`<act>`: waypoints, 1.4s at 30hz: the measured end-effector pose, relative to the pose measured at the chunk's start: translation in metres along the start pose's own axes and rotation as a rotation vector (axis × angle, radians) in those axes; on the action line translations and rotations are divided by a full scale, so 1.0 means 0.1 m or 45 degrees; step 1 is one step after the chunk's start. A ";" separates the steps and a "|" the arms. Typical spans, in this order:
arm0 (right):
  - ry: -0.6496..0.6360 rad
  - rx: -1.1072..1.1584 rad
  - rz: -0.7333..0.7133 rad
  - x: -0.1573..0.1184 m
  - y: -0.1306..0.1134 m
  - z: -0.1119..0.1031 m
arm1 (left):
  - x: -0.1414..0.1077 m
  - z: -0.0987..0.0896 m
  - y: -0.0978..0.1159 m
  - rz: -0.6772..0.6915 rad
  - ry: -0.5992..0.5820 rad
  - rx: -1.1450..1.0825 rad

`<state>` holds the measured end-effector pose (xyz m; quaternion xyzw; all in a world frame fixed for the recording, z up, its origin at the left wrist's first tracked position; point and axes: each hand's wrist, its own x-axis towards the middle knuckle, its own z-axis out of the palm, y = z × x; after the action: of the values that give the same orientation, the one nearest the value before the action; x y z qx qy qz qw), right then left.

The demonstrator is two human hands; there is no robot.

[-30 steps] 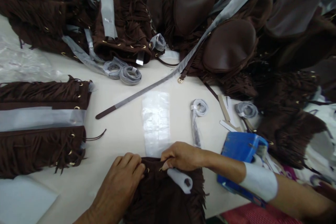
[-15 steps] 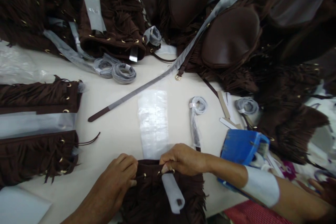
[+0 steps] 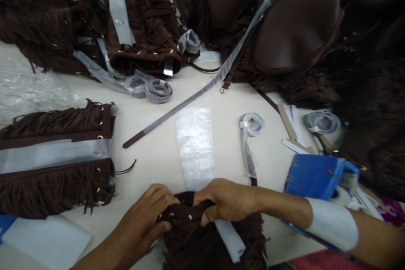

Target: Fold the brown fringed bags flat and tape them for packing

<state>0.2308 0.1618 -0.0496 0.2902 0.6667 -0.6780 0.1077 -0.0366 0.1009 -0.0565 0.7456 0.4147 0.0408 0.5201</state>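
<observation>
Low in the head view, brown fringed bag (image 3: 186,244) on the pale surface (image 3: 228,152), lower part cut off, left hand (image 3: 148,215) and right hand (image 3: 226,200) gripping its rim, fingers closed, some tips hidden, interior too dark to read

PLACE: bag workshop, by the look of it | white worktable (image 3: 226,143) | toward far edge: heap of matching brown fringed bags (image 3: 147,17) | near edge: fringed bag (image 3: 190,242), same make | mid-surface: plastic-wrapped strap coil (image 3: 258,126), flat clear plastic (image 3: 196,143) | toward right edge: card strips (image 3: 287,122), blue box (image 3: 311,175)
</observation>
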 end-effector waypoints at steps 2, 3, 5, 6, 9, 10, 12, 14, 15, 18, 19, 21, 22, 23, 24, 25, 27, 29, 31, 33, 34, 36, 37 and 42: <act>0.003 0.036 -0.066 0.00 0.03 0.01 | 0.05 -0.04 0.06 0.007 -0.077 -0.088; 0.006 0.048 -0.083 -0.02 0.04 0.01 | 0.06 -0.06 0.07 -0.014 -0.107 -0.122; 0.016 0.045 -0.091 -0.08 0.06 -0.02 | 0.05 -0.07 0.03 -0.066 -0.127 -0.135; 0.021 0.032 -0.083 -0.12 0.07 -0.05 | 0.05 -0.07 -0.01 -0.083 -0.128 -0.116; 0.045 -0.031 -0.038 -0.34 0.08 -0.15 | 0.04 -0.06 -0.15 -0.097 -0.110 -0.043; 0.056 -0.061 -0.022 -0.41 0.09 -0.17 | 0.05 -0.05 -0.18 -0.093 -0.118 -0.038; 0.094 -0.134 0.031 -0.54 0.10 -0.17 | 0.08 -0.05 -0.21 -0.082 -0.130 -0.060; 0.128 -0.224 0.120 -0.60 0.12 -0.13 | 0.11 -0.04 -0.21 -0.070 -0.156 -0.090; 0.135 -0.255 0.166 -0.61 0.14 -0.11 | 0.13 -0.04 -0.21 -0.076 -0.155 -0.099; 0.120 -0.287 0.238 -0.60 0.17 -0.05 | 0.15 -0.01 -0.20 -0.085 -0.124 -0.087; 0.112 -0.289 0.248 -0.60 0.18 -0.05 | 0.15 0.00 -0.19 -0.085 -0.097 -0.078; 0.095 -0.302 0.261 -0.61 0.19 -0.07 | 0.16 0.02 -0.19 -0.088 -0.059 -0.054; 0.082 -0.308 0.263 -0.62 0.20 -0.09 | 0.17 0.03 -0.19 -0.087 -0.043 -0.042; 0.068 -0.311 0.255 -0.63 0.21 -0.10 | 0.17 0.04 -0.20 -0.082 -0.028 -0.029; 0.057 -0.313 0.241 -0.63 0.23 -0.10 | 0.18 0.04 -0.21 -0.066 -0.019 -0.013; 0.051 -0.316 0.225 -0.63 0.24 -0.10 | 0.19 0.04 -0.22 -0.027 -0.020 0.008; 0.052 -0.323 0.195 -0.62 0.27 -0.10 | 0.20 0.03 -0.24 0.073 -0.018 0.067; 0.053 -0.322 0.178 -0.62 0.30 -0.09 | 0.21 0.02 -0.25 0.150 0.004 0.133; 0.065 -0.308 0.180 -0.66 0.31 -0.08 | 0.20 0.01 -0.25 0.168 0.056 0.193; 0.087 -0.308 0.193 -0.74 0.31 -0.08 | 0.18 0.03 -0.25 0.177 0.118 0.238; 0.092 -0.335 0.210 -0.80 0.30 -0.08 | 0.17 0.05 -0.25 0.211 0.139 0.257; 0.078 -0.472 0.222 -0.90 0.29 -0.06 | 0.16 0.09 -0.25 0.345 0.127 0.290; 0.058 -0.563 0.202 -0.95 0.28 -0.05 | 0.15 0.12 -0.26 0.401 0.109 0.305; 0.017 -0.659 0.003 -1.04 0.27 -0.01 | 0.09 0.21 -0.37 0.294 0.084 0.364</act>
<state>0.3290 0.1354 -0.0164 0.2580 0.8184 -0.4828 0.1748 -0.0419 0.0958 -0.0994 0.8528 0.3447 0.0653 0.3868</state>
